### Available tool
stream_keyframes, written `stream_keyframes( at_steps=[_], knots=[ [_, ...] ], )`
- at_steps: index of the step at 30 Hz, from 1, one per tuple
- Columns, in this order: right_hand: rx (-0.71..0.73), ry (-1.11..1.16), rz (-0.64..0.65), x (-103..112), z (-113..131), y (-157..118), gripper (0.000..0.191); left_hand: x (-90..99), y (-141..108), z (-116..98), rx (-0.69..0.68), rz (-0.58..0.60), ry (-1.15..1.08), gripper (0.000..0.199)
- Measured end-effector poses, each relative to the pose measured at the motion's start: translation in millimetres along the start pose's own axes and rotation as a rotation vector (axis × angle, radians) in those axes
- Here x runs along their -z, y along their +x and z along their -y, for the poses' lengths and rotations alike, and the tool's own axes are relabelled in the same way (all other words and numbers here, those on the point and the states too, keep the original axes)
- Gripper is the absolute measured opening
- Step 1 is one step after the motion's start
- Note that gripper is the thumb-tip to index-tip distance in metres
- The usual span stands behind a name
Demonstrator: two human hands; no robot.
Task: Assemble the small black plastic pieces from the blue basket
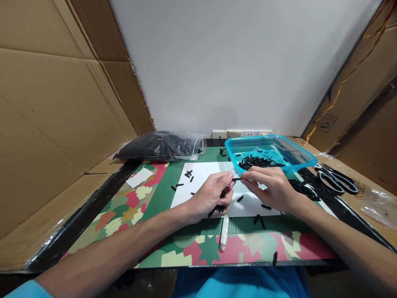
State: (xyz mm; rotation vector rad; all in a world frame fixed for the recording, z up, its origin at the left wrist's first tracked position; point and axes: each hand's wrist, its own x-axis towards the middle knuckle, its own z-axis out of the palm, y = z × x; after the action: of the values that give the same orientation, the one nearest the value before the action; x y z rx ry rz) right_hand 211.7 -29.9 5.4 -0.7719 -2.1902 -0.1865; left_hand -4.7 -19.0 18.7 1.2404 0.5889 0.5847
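Observation:
My left hand [217, 194] is closed, thumb and forefinger pinching the left end of a thin black strip [237, 179]. Its curled lower fingers clasp a bunch of black strips [221, 208]. The fingertips of my right hand [269, 186] pinch the strip's other end, so it spans the small gap between both hands. Beneath them lies a white sheet [182, 194] with loose black strips [188, 174] scattered on it. A white stick-like object [223, 238] sticks out below my left hand; its upper part is hidden.
Behind my right hand stands a blue plastic basket [297, 159] holding many black strips. A zip bag of black material [158, 147] lies at the back left. Scissors [336, 180] rest at right, near a dark pile [300, 188]. Cardboard walls [56, 91] flank the patterned table [124, 211].

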Motion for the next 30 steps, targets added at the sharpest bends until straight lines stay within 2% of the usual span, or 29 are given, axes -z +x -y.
stream_keyframes(
  at_steps=[11,17,25,27,30],
  knots=[
    [-0.022,0.047,0.015,0.4,-2.3,0.0,0.013,-0.2,-2.0,-4.2,0.048,0.006,0.023,0.036],
    [0.022,-0.033,-0.027,-0.1,-0.5,1.4,0.012,-0.9,-1.7,-4.5,0.057,-0.025,-0.002,0.036],
    [-0.015,-0.065,-0.017,3.8,-0.9,2.2,0.016,4.8,0.3,-2.2,0.087,0.001,-0.033,0.037],
    [-0.069,-0.136,-0.084,7.6,-3.0,2.8,0.018,5.8,0.1,-2.2,0.094,0.010,-0.051,0.037],
    [-0.207,-0.429,-0.183,14.2,-8.5,3.9,0.023,5.7,-1.1,-3.2,0.120,0.027,-0.069,0.039]
  ],
)
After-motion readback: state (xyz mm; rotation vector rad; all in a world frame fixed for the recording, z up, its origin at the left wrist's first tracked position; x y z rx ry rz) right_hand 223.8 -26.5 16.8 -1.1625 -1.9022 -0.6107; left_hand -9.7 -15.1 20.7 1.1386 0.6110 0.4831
